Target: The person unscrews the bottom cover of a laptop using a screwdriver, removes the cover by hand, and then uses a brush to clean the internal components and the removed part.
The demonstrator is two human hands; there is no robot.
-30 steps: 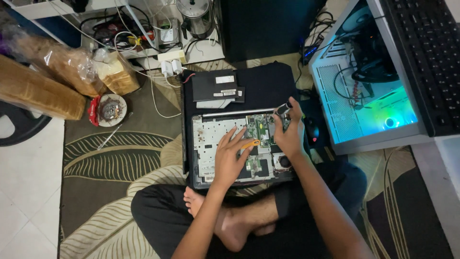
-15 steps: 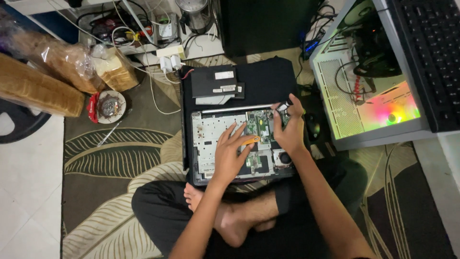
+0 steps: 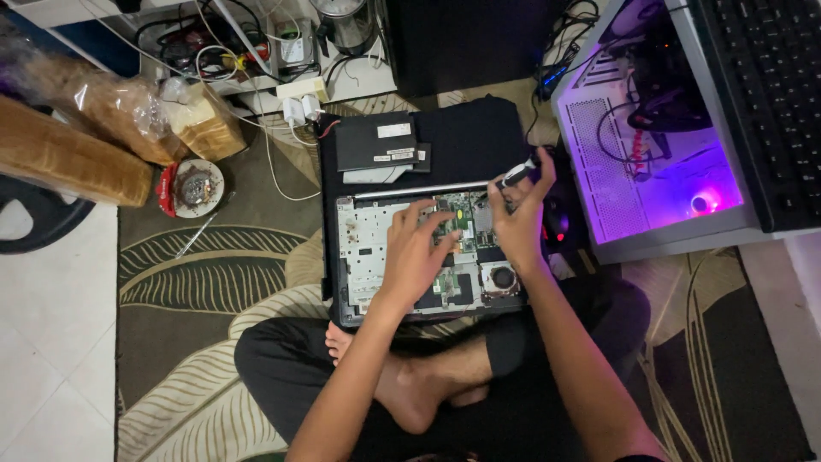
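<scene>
An opened laptop [image 3: 368, 248] lies on the carpet before my crossed legs, its green circuit board [image 3: 457, 221] and round fan [image 3: 503, 277] exposed. My left hand [image 3: 417, 250] rests flat on the board with fingers spread, pressing down near the middle. My right hand [image 3: 518, 210] grips a small black and silver screwdriver [image 3: 516, 174] at the laptop's upper right corner, tip pointing down toward the board. A black removed cover with a drive [image 3: 376, 142] on it lies just beyond the laptop.
An open desktop computer case [image 3: 633, 162] glowing purple stands at the right, with a black keyboard [image 3: 765, 94] on top. Tangled cables and a power strip [image 3: 295, 90] sit at the back. A small dish of parts [image 3: 198, 185] and bagged loaves [image 3: 111, 111] lie at the left.
The case's inner light has shifted from green and pink to purple. My hands stay on the laptop; the right hand has lifted the screwdriver slightly at the upper right corner.
</scene>
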